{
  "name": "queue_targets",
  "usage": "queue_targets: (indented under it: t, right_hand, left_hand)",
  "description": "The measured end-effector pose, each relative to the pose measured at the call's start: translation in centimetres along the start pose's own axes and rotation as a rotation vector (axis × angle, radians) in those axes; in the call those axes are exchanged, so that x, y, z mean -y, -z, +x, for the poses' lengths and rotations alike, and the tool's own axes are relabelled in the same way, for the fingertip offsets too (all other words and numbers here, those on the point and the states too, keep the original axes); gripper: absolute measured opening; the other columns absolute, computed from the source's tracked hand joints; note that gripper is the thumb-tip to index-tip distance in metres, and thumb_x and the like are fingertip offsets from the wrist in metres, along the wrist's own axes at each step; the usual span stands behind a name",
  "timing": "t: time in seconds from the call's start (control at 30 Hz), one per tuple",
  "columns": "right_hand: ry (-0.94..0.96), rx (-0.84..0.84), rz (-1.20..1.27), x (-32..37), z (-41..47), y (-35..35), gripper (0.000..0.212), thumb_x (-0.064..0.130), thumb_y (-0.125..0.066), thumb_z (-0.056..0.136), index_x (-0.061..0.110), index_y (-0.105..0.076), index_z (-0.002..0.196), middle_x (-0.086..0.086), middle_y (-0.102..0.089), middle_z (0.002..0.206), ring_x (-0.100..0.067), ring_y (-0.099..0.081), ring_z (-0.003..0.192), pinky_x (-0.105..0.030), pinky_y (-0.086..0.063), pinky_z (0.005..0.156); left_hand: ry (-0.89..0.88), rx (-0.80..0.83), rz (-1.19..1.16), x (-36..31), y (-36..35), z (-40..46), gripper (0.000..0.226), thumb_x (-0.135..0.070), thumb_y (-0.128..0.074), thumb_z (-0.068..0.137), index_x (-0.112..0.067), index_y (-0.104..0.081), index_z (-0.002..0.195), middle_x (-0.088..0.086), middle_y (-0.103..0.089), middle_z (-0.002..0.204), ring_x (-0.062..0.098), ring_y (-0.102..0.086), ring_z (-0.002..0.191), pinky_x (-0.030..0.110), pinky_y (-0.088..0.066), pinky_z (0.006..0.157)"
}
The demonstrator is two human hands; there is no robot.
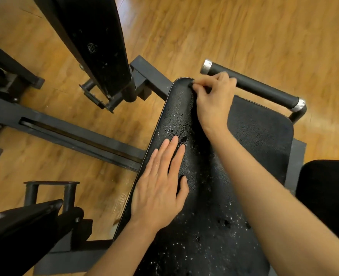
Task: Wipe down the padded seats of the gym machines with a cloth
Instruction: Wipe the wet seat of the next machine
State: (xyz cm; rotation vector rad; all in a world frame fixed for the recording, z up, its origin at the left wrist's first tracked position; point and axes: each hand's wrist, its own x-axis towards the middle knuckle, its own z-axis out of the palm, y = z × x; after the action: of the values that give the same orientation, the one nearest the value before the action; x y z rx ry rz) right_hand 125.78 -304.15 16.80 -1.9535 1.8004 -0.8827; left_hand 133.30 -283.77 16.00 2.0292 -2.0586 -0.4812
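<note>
seat pad [260, 132]: black padded seat, centre-right of view, angled from the far rounded end down toward the viewer; fixed on a dark metal frame [150, 74].
surface: pebbled vinyl-like skin, worn and cracked, with flaked patches and white specks, mostly mid and near end.
cloth: none clearly seen; something small and dark is at the right fingertips, cannot tell if it is a cloth or the pad edge.
left hand [160, 182]: flat on the pad's left side, fingers straight and close together, palm down, holding nothing.
right hand [214, 98]: at the pad's far end, fingers curled, pinching the dark bit at the top edge.
handling guess: pad looks firm foam under a thin skin, won't shift; cracked skin likely fragile, may snag or shed flakes under rubbing; light pressure is better.
where to hold: brace flat on intact skin at the side edge, not on flaking spots.
handle bar [254, 86]: round black grip with silver end caps, just behind the right hand.
floor [244, 32]: glossy wood-look planks.
other pads: a long black pad [96, 42] upper left, another lower left.
</note>
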Motion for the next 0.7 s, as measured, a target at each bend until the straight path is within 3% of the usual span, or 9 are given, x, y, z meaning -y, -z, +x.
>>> queue_targets:
  t: [0.07, 0.17, 0.23, 0.37, 0.43, 0.57, 0.63, 0.7]
  right_hand:
    - [0.034, 0.023, 0.02, -0.1, -2.7, 0.6, 0.011, 0.015, -0.068, 0.086, 0.017, -0.078, 0.089, -0.003, -0.055, 0.088, -0.018, -0.042, 0.092, -0.037, -0.039, 0.085]
    - [0.134, 0.193, 0.061, -0.3, -9.3, 3.8, 0.009, 0.015, -0.07, 0.087, 0.019, -0.078, 0.09, 0.003, -0.056, 0.085, -0.012, -0.041, 0.09, -0.024, -0.036, 0.08]
    - [0.168, 0.233, 0.061, -0.2, -7.7, 3.7, 0.008, 0.016, -0.072, 0.086, 0.019, -0.078, 0.089, 0.007, -0.052, 0.083, -0.013, -0.042, 0.09, -0.023, -0.034, 0.079]
    - [0.049, 0.079, 0.036, 0.6, -0.6, -0.1, 0.01, 0.016, -0.07, 0.084, 0.019, -0.078, 0.088, 0.005, -0.049, 0.085, -0.02, -0.044, 0.095, -0.036, -0.038, 0.088]
    - [0.016, 0.046, 0.05, 1.0, -2.2, -0.4, 0.01, 0.014, -0.07, 0.084, 0.019, -0.078, 0.087, 0.001, -0.053, 0.086, -0.023, -0.047, 0.095, -0.035, -0.038, 0.087]
    - [0.164, 0.271, 0.074, 1.0, -7.5, 2.5, 0.009, 0.016, -0.073, 0.085, 0.021, -0.078, 0.091, 0.004, -0.054, 0.085, -0.013, -0.042, 0.091, -0.021, -0.035, 0.082]
    - [0.171, 0.25, 0.05, 1.1, -3.9, 1.5, 0.01, 0.016, -0.073, 0.084, 0.021, -0.078, 0.091, 0.003, -0.056, 0.087, -0.017, -0.045, 0.094, -0.03, -0.039, 0.087]
    - [0.039, 0.14, 0.029, 1.6, 0.2, -0.5, 0.009, 0.016, -0.071, 0.085, 0.018, -0.078, 0.09, -0.004, -0.058, 0.094, -0.025, -0.046, 0.102, -0.041, -0.04, 0.094]
  left_hand:
    - [0.001, 0.003, -0.007, 0.0, -0.1, 0.0, 0.062, -0.032, -0.032, 0.1, -0.007, -0.023, 0.157, 0.01, -0.015, 0.166, 0.023, -0.012, 0.154, 0.043, -0.025, 0.123]
    - [0.0, 0.018, -0.013, 0.1, 0.1, -0.2, 0.063, -0.032, -0.031, 0.1, -0.006, -0.022, 0.157, 0.011, -0.014, 0.167, 0.023, -0.011, 0.155, 0.045, -0.027, 0.122]
    - [-0.001, 0.016, -0.014, 0.1, 0.0, -0.1, 0.063, -0.032, -0.032, 0.1, -0.006, -0.021, 0.157, 0.011, -0.013, 0.167, 0.023, -0.01, 0.155, 0.044, -0.027, 0.122]
    - [-0.005, 0.006, -0.014, 0.1, -0.3, -0.1, 0.063, -0.033, -0.032, 0.101, -0.007, -0.023, 0.157, 0.011, -0.014, 0.167, 0.023, -0.013, 0.154, 0.044, -0.028, 0.122]
    - [-0.006, 0.007, -0.005, 0.1, -0.3, -0.1, 0.062, -0.033, -0.031, 0.101, -0.006, -0.024, 0.157, 0.012, -0.014, 0.166, 0.024, -0.014, 0.154, 0.044, -0.029, 0.121]
    - [-0.01, 0.012, -0.024, 0.3, -0.1, -0.2, 0.063, -0.033, -0.032, 0.101, -0.006, -0.022, 0.157, 0.011, -0.013, 0.167, 0.023, -0.011, 0.155, 0.044, -0.027, 0.122]
    - [-0.005, 0.018, -0.06, 0.3, 0.1, -0.4, 0.063, -0.033, -0.033, 0.102, -0.007, -0.019, 0.158, 0.009, -0.01, 0.167, 0.022, -0.008, 0.155, 0.043, -0.021, 0.124]
    - [0.016, 0.016, -0.077, 0.2, 0.4, -1.2, 0.064, -0.033, -0.035, 0.102, -0.008, -0.018, 0.158, 0.008, -0.01, 0.168, 0.021, -0.006, 0.155, 0.04, -0.015, 0.125]
